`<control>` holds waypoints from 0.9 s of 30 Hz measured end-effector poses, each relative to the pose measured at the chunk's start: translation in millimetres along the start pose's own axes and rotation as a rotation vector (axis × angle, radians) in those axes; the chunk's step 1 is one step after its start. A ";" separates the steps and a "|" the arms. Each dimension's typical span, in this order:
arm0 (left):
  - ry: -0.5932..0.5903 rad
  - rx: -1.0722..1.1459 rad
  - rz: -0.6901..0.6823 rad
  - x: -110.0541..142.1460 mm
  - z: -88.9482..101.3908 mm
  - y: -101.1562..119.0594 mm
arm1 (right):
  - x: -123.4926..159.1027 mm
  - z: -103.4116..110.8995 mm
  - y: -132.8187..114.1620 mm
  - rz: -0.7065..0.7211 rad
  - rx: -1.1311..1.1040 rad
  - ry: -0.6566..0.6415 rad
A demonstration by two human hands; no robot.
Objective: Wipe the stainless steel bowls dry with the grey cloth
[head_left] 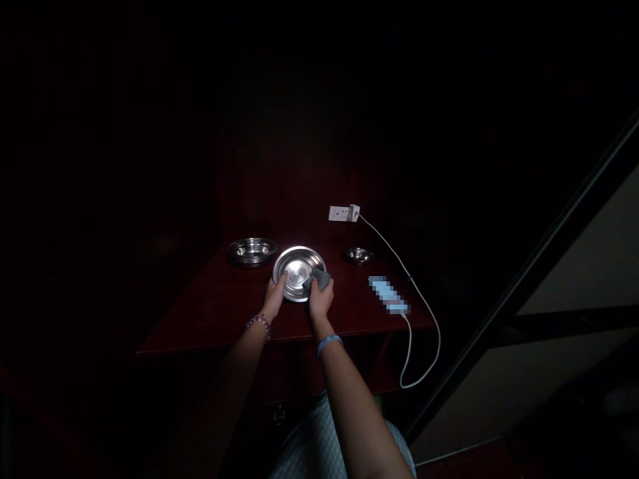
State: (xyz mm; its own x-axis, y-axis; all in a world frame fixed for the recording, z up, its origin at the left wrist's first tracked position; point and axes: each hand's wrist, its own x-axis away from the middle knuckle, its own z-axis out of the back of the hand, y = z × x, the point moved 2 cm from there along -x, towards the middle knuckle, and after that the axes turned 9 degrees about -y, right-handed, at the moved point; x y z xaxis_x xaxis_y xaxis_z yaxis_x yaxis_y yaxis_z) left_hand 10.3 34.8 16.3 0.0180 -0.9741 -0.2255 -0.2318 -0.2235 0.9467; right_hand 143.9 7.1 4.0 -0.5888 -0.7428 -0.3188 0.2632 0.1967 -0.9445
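The person's left hand [273, 298] grasps a round stainless-steel dish [297, 273] by its lower left edge, the thumb laid over the rim onto the inner wall. The right hand [322, 299] grips a grey cloth [318, 277] and holds it against the dish's right side, over the rim and inner wall. The dish is tilted, its shiny inside turned toward the person, above the middle of a dark red wooden table [190, 327].

A beaded bracelet [259, 324] circles the left wrist and a blue wristband [329, 343] the right. Left of the held dish, toward the back of the table, sits what looks like a stack of steel dishes [252, 261]; a small steel bowl [359, 257] stands to the right. Nearer the right edge lies a pixelated smartphone [388, 295], its white cable [439, 332] looping past the table edge and up to a charger [354, 212] in a white wall socket [337, 213]. Checked fabric [315, 442] shows below the right forearm.
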 end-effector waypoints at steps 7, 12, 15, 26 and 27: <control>-0.014 0.044 -0.004 -1.9 2.5 -1.5 | 0.4 -0.1 -0.7 -0.006 0.002 -0.037; -0.021 0.054 -0.030 -2.6 2.7 -2.2 | 0.4 0.0 -0.9 -0.009 -0.005 -0.038; -0.021 0.066 -0.037 -3.3 2.9 -2.1 | 0.4 0.0 -0.9 -0.013 -0.018 -0.026; -0.082 0.054 -0.081 1.6 -1.8 0.7 | 0.3 0.4 -1.0 0.006 -0.058 0.020; -0.093 0.045 -0.092 1.5 -1.8 0.7 | 0.1 0.3 -1.0 0.004 -0.063 0.027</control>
State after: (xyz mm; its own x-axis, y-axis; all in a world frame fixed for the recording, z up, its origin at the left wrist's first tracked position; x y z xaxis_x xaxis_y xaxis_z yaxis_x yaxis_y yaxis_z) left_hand 11.9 33.1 17.0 -0.0484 -0.9415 -0.3336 -0.2768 -0.3083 0.9102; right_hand 143.8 6.6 4.9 -0.6086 -0.7243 -0.3242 0.2180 0.2403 -0.9459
